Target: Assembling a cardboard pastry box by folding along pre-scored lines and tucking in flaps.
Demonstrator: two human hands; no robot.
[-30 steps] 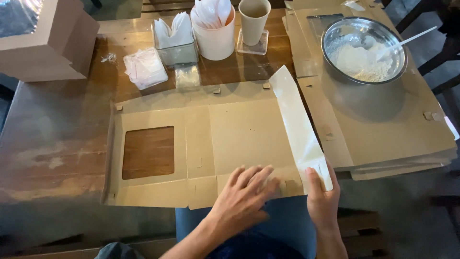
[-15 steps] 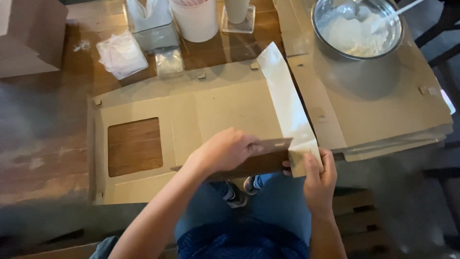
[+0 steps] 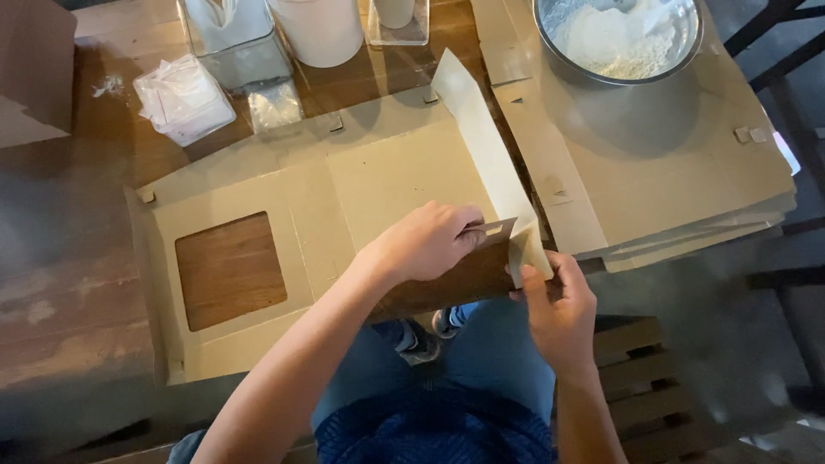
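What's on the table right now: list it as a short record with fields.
left hand: folds up the near flap of the flat cardboard box
right hand: pinches the box's corner tab at the upright side flap
box window: square cutout on the left
right of box: stack of flat boxes with a metal bowl of white powder on top

Bare forearms, blue jeans, dark-blue knit top

Your left hand (image 3: pixel 430 242) hides the box flap's (image 3: pixel 455 279) fold, and the top edge cuts off the metal bowl (image 3: pixel 619 39).
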